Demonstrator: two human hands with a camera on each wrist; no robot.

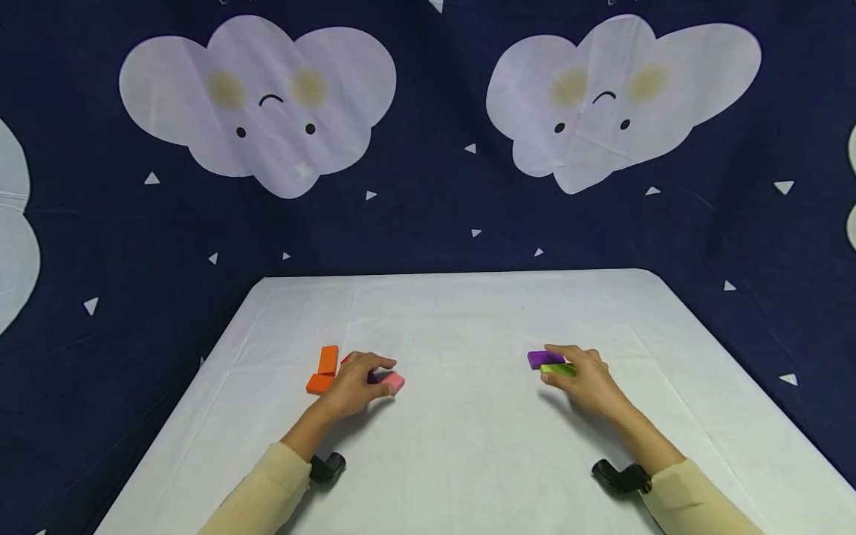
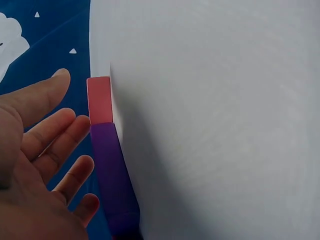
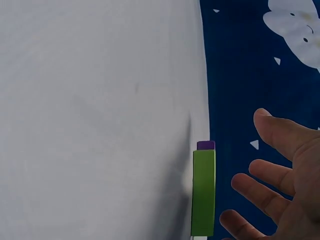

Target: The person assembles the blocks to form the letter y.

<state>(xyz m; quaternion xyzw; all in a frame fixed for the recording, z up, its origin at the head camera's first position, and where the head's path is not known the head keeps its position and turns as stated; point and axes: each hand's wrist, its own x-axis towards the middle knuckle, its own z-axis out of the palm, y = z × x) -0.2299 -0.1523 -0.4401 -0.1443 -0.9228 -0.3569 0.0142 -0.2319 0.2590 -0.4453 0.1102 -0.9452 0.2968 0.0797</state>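
On the left of the table, my left hand (image 1: 354, 384) hovers over a pink block (image 1: 394, 382) and a dark purple block (image 1: 371, 378). In the left wrist view its fingers are loosely spread, with nothing gripped; the pink and purple blocks adjoin end to end. Part of a red block (image 1: 345, 358) peeks out behind this hand, the rest hidden. Over on the right, my right hand (image 1: 588, 380) is held above a lime green block (image 1: 558, 369), thumb and fingers apart. A purple block (image 1: 543, 359) lies just behind the green one, partly covered by the fingers.
Two orange blocks, an upright-lying one (image 1: 328, 360) and a nearer one (image 1: 319, 383), sit left of my left hand. A white cloth covers the table (image 1: 455, 446). Behind it hangs a dark blue curtain (image 1: 428, 186) with clouds. Black wrist cameras are strapped to both wrists.
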